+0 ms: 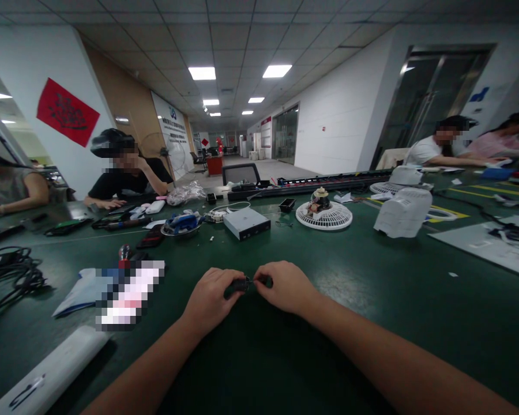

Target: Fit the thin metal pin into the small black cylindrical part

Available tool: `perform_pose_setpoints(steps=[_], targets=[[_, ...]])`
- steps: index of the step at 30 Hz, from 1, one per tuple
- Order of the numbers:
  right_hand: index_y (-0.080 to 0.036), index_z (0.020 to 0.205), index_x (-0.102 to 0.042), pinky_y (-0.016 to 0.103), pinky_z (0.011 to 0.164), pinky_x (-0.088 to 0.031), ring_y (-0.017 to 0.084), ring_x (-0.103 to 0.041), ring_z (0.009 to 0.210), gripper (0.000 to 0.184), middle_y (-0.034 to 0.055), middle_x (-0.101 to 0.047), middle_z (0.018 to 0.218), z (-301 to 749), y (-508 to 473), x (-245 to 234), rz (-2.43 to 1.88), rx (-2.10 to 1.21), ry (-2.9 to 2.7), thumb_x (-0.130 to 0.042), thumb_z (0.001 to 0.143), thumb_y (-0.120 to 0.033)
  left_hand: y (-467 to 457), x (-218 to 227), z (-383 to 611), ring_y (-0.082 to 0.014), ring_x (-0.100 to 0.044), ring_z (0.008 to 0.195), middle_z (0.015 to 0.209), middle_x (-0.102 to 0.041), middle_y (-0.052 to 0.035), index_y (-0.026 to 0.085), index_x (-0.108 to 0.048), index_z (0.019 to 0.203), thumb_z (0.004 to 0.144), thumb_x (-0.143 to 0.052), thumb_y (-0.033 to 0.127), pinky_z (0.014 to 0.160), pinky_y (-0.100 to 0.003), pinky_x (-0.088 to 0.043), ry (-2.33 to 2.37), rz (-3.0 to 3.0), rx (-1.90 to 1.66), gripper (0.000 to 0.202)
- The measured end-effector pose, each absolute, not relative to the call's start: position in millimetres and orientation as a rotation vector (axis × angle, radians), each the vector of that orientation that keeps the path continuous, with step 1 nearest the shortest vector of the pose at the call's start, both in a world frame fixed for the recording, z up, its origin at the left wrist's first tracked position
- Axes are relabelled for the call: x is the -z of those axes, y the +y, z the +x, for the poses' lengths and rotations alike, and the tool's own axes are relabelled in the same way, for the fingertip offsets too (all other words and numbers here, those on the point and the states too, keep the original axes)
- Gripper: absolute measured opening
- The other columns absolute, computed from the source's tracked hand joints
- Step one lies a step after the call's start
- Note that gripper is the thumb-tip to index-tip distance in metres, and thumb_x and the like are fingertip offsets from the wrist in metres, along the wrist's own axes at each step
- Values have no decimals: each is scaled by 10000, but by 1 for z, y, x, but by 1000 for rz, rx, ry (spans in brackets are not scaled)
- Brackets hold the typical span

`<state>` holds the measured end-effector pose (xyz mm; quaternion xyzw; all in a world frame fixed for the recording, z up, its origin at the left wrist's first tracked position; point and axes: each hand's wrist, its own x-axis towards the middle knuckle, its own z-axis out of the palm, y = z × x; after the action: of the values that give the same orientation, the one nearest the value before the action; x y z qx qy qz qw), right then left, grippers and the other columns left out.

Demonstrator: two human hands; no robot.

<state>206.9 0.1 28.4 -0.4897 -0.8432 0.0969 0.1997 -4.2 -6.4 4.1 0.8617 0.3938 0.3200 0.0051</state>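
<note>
My left hand (211,298) and my right hand (285,286) meet over the dark green workbench (354,311). Between their fingers is a small black part (241,284), too small and too covered to identify. The fingers of both hands pinch it from opposite sides, and a thin bright line shows near its right end. To the left of my hands lies a pixelated, blurred item (127,294) on a white-and-blue sheet (80,294). Farther ahead sit a silver optical disc drive (246,223) and a white fan grille (324,215).
A white fan housing (403,212) stands to the right, beside a grey sheet (480,242). Black cables (12,274) lie at the left. A long white bar (47,374) crosses the near left corner. Seated people (130,173) work along the bench.
</note>
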Motion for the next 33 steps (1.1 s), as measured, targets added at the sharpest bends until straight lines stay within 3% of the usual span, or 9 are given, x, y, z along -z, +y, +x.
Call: perform_pose_setpoints(steps=[15, 24, 29, 33], targets=[[-274, 913, -722, 273, 622, -412, 179, -642, 723, 203, 10, -725, 820, 209, 3, -25, -1369, -244, -2361, -530, 856, -307, -8, -8, -2, -207, -630, 885, 967, -699, -17, 225, -623, 1037, 728, -715, 80, 788, -354, -493, 1216, 2710, -927, 353], [-261, 814, -723, 274, 564, -371, 180, -609, 646, 190, 24, -692, 717, 210, 0, -29, -1428, -174, -2412, -576, 821, -381, -8, -7, -1, -212, -636, 896, 983, -701, -18, 228, -612, 1050, 749, -692, 93, 817, -369, -485, 1288, 2728, -1024, 339], [-254, 801, -722, 265, 536, -366, 177, -601, 634, 235, 27, -686, 719, 210, 3, -28, -1554, -349, -2345, -637, 781, -472, -6, -7, -4, -233, -631, 911, 1001, -694, -15, 241, -619, 1049, 753, -695, 120, 800, -390, -494, 1475, 2611, -1020, 328], [-264, 851, -721, 255, 555, -383, 173, -623, 700, 177, 10, -702, 807, 209, 5, -21, -1422, -509, -2403, -687, 760, -412, -4, -5, -6, -234, -636, 921, 1020, -691, -21, 235, -621, 1051, 758, -692, 132, 796, -387, -501, 1514, 2554, -1019, 318]])
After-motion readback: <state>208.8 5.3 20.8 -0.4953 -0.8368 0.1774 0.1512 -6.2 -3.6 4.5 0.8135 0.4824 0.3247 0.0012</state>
